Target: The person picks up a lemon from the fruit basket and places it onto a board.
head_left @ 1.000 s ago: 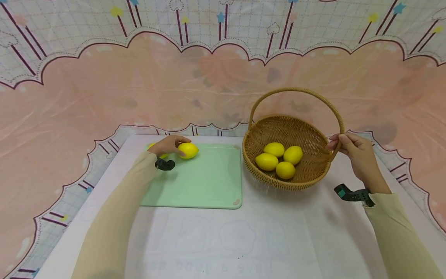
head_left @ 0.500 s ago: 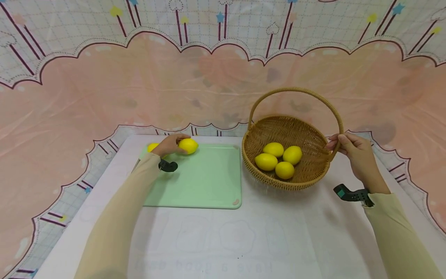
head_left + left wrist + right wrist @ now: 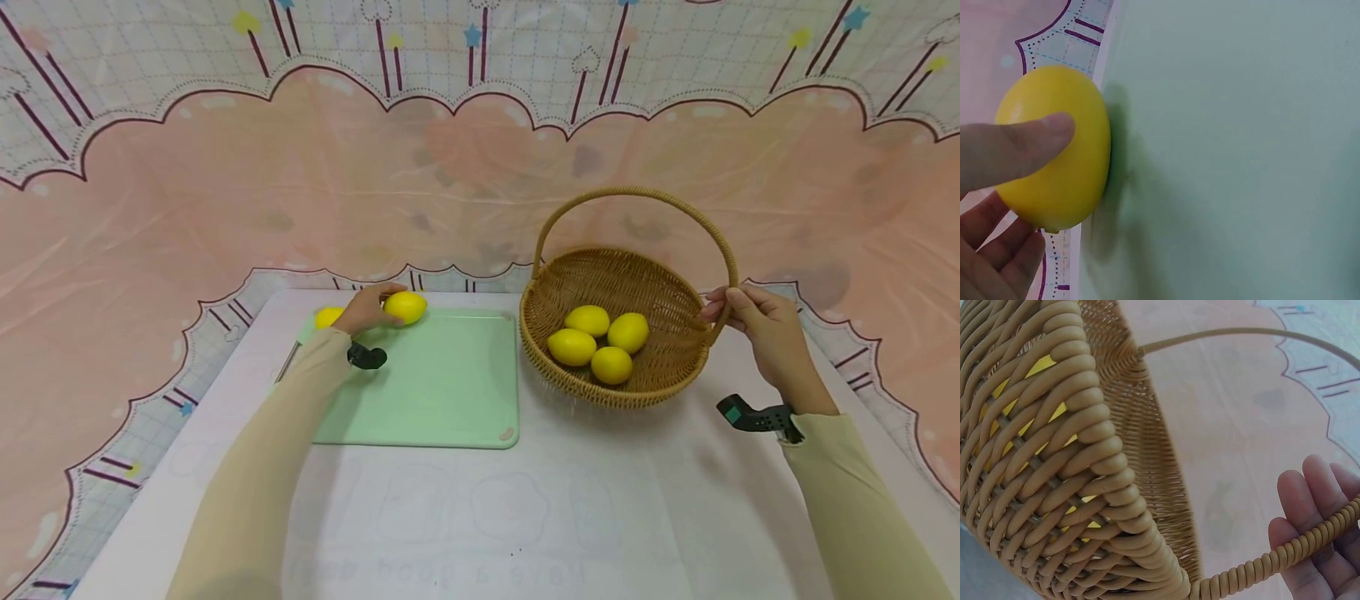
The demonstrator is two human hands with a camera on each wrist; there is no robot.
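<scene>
Fingers on the left hand (image 3: 367,310), just right of one lemon (image 3: 327,317), are gripping a second lemon (image 3: 406,308) at the far edge of the green board (image 3: 427,383). Then we've got four more lemons (image 3: 611,365) in the wicker basket (image 3: 645,275), its handle (image 3: 633,192) pinched by the right hand (image 3: 769,327).

Creased peach backdrop (image 3: 337,200) with scalloped, star-dotted pale border (image 3: 442,62) behind a white tabletop (image 3: 600,500)

Gripped yellow lemon (image 3: 406,307), wicker basket (image 3: 630,275); four lemons (image 3: 572,347) inside
</scene>
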